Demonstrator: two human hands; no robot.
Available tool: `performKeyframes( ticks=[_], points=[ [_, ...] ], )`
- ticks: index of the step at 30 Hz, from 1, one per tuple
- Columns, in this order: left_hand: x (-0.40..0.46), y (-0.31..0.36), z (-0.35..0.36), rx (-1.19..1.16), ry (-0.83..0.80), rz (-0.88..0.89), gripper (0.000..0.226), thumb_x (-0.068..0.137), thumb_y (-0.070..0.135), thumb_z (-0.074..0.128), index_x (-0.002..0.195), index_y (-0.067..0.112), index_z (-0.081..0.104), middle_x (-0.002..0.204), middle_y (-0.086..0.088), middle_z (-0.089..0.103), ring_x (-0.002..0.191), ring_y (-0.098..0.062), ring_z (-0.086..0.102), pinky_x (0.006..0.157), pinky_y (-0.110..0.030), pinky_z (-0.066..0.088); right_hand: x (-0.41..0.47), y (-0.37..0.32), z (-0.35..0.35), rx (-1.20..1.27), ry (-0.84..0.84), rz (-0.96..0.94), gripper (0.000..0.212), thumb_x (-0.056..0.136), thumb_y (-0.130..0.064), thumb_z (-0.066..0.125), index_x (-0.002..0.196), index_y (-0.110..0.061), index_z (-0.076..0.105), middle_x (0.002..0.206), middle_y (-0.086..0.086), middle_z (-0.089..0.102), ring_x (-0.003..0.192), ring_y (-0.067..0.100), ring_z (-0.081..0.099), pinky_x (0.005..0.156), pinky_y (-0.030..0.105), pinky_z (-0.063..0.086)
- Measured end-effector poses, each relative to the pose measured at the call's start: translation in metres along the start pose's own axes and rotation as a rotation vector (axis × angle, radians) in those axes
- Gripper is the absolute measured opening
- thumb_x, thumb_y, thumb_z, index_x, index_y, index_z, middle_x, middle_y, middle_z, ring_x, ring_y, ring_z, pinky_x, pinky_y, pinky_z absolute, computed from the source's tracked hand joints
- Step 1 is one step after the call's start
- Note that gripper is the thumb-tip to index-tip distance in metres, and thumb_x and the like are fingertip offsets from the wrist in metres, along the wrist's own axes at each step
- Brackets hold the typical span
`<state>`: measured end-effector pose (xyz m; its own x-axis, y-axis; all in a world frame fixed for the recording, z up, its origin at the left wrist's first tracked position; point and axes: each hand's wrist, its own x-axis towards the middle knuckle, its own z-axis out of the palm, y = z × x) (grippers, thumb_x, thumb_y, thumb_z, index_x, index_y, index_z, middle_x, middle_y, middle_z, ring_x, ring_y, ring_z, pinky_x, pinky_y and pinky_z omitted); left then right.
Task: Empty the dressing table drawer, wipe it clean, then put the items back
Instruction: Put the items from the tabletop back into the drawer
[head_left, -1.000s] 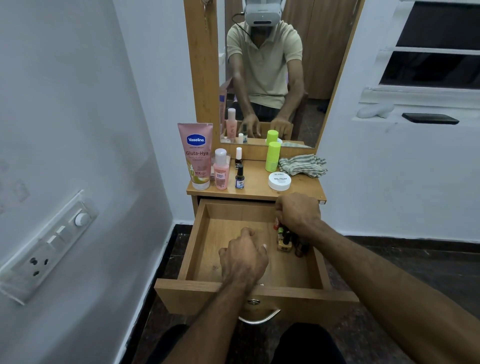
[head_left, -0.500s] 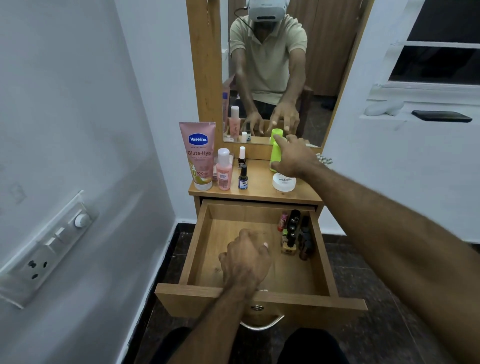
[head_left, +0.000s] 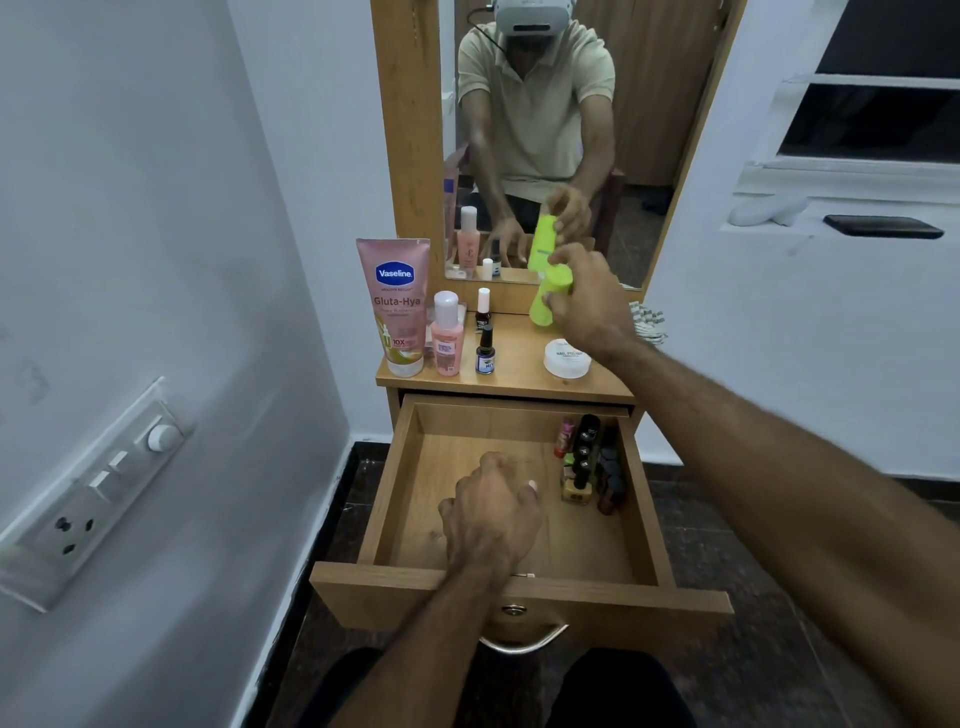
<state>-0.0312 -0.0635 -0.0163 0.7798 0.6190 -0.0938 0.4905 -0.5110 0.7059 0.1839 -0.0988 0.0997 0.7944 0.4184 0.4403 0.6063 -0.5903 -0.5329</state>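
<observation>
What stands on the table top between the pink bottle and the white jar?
In the head view, one small dark bottle stands between the pink bottle and the white jar.

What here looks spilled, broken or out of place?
Nothing stands out. The bottles in the drawer lie grouped at its right side, the items on the tabletop stand upright, and the right hand holds the green bottle.
</observation>
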Motion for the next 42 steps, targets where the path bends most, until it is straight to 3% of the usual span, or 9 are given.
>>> performKeyframes(
  ticks=[4, 7, 10, 18, 20, 24, 31, 38, 42],
  points=[
    [-0.002, 0.002, -0.002, 0.006, -0.004, 0.014, 0.038, 0.095, 0.046, 0.059, 0.128, 0.029, 0.051, 0.100, 0.013, 0.058, 0.093, -0.009, 0.051, 0.105, -0.043, 0.035, -0.013, -0.022, -0.038, 0.061, -0.066, -0.077, 0.042, 0.085, -0.022, 0.078, 0.123, -0.027, 0.061, 0.116, -0.005, 0.058, 0.092, 0.013, 0.059, 0.076, 0.028, 0.047],
    [-0.004, 0.004, -0.004, 0.014, 0.007, 0.035, 0.040, 0.094, 0.045, 0.060, 0.129, 0.028, 0.051, 0.111, 0.009, 0.065, 0.103, -0.014, 0.058, 0.105, -0.043, 0.035, -0.034, -0.033, -0.063, 0.056, -0.324, -0.059, 0.041, 0.080, -0.027, 0.085, 0.116, -0.029, 0.065, 0.108, -0.007, 0.061, 0.090, 0.008, 0.061, 0.074, 0.028, 0.053],
    [-0.007, 0.005, -0.005, 0.030, 0.016, 0.076, 0.040, 0.093, 0.045, 0.061, 0.129, 0.029, 0.052, 0.114, 0.008, 0.066, 0.107, -0.015, 0.060, 0.104, -0.042, 0.036, -0.064, -0.028, -0.069, -0.107, -0.562, -0.086, 0.042, 0.078, -0.031, 0.087, 0.115, -0.031, 0.066, 0.107, -0.007, 0.061, 0.088, 0.004, 0.058, 0.072, 0.028, 0.050],
    [-0.011, 0.008, -0.008, 0.100, 0.024, 0.108, 0.040, 0.095, 0.033, 0.062, 0.133, 0.029, 0.051, 0.119, 0.008, 0.068, 0.115, -0.015, 0.059, 0.106, -0.043, 0.037, -0.132, 0.018, -0.054, -0.374, -0.806, -0.024, 0.038, 0.076, -0.033, 0.085, 0.107, -0.032, 0.064, 0.106, -0.006, 0.066, 0.095, 0.016, 0.063, 0.082, 0.039, 0.056],
    [-0.012, 0.009, -0.008, 0.121, 0.022, 0.114, 0.040, 0.095, 0.033, 0.062, 0.133, 0.029, 0.051, 0.118, 0.009, 0.068, 0.115, -0.015, 0.059, 0.106, -0.043, 0.036, -0.143, 0.027, -0.048, -0.437, -0.816, -0.031, 0.041, 0.078, -0.036, 0.084, 0.113, -0.030, 0.064, 0.111, -0.006, 0.066, 0.099, 0.017, 0.061, 0.084, 0.041, 0.056],
    [-0.012, 0.010, -0.007, 0.160, 0.030, 0.118, 0.041, 0.095, 0.035, 0.062, 0.134, 0.029, 0.050, 0.117, 0.009, 0.068, 0.116, -0.015, 0.058, 0.106, -0.043, 0.036, -0.157, 0.039, -0.039, -0.454, -0.803, -0.014, 0.043, 0.080, -0.033, 0.084, 0.118, -0.030, 0.063, 0.113, -0.006, 0.067, 0.096, 0.015, 0.060, 0.069, 0.030, 0.048],
    [-0.012, 0.006, -0.005, 0.162, 0.039, 0.139, 0.041, 0.095, 0.037, 0.060, 0.134, 0.029, 0.049, 0.116, 0.009, 0.067, 0.114, -0.015, 0.058, 0.105, -0.043, 0.037, -0.162, 0.041, -0.028, -0.519, -0.740, -0.050, 0.043, 0.081, -0.028, 0.082, 0.119, -0.032, 0.062, 0.116, -0.004, 0.066, 0.098, 0.015, 0.058, 0.079, 0.035, 0.055],
    [-0.012, 0.005, -0.004, 0.106, 0.047, 0.106, 0.041, 0.094, 0.037, 0.061, 0.133, 0.029, 0.050, 0.108, 0.011, 0.065, 0.109, -0.014, 0.059, 0.105, -0.043, 0.037, -0.164, 0.033, -0.027, -0.657, -0.673, -0.109, 0.054, 0.083, -0.038, 0.079, 0.130, -0.034, 0.053, 0.121, -0.007, 0.061, 0.098, 0.015, 0.058, 0.060, 0.028, 0.040],
    [-0.007, 0.002, -0.007, -0.059, 0.110, 0.014, 0.039, 0.094, 0.035, 0.061, 0.131, 0.028, 0.052, 0.103, 0.012, 0.064, 0.106, -0.015, 0.060, 0.106, -0.043, 0.037, -0.149, 0.012, -0.039, -0.548, -0.545, -0.152, 0.037, 0.083, -0.044, 0.074, 0.114, -0.033, 0.056, 0.110, -0.010, 0.060, 0.099, 0.016, 0.062, 0.066, 0.032, 0.047]
  ],
)
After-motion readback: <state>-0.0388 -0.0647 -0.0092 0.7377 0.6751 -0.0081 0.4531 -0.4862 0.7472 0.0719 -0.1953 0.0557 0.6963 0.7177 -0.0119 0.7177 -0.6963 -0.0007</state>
